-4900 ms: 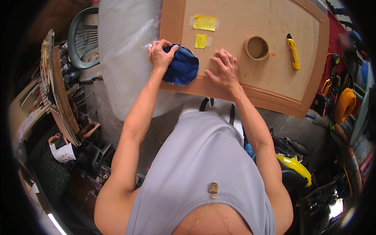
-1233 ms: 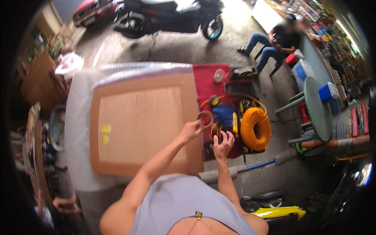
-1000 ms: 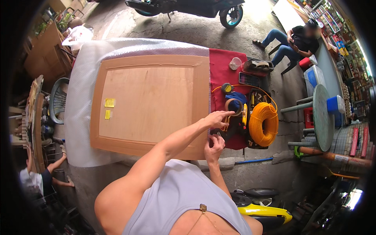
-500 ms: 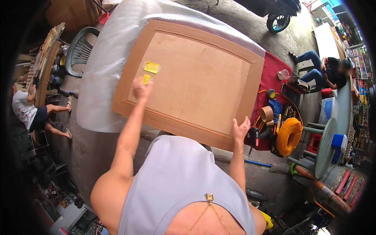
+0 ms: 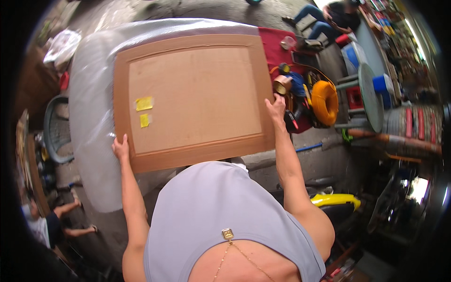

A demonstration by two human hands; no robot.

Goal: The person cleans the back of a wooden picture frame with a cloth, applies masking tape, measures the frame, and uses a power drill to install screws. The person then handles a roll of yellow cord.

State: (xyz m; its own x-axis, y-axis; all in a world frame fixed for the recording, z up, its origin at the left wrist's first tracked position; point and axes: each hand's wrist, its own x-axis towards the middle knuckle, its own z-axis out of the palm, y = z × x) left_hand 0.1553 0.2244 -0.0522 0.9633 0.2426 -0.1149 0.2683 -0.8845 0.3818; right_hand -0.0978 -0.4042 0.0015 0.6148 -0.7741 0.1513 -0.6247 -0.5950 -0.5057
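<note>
A large flat panel (image 5: 202, 94) with a brown border lies on a sheet of bubble wrap (image 5: 91, 117). Two yellow paper notes (image 5: 144, 103) are stuck near its left side with clear tape. My left hand (image 5: 121, 148) grips the panel's left edge near the near corner. At the opposite edge my right hand (image 5: 277, 109) is closed on the border, its lower fingers hidden. Close by my right hand are a roll of brown tape (image 5: 282, 84) and a coil of orange hose or cable (image 5: 325, 102).
A red cloth (image 5: 272, 44) under the tools covers the right end of the work surface. A green plastic chair (image 5: 56, 127) stands at left, a round green stool (image 5: 371, 96) at right. One person (image 5: 340, 19) sits far right; another (image 5: 49, 225) is at lower left.
My left hand has left the yellow notes and taken the panel's left edge. My right hand has closed on the right edge. The panel appears turned, and the view has shifted.
</note>
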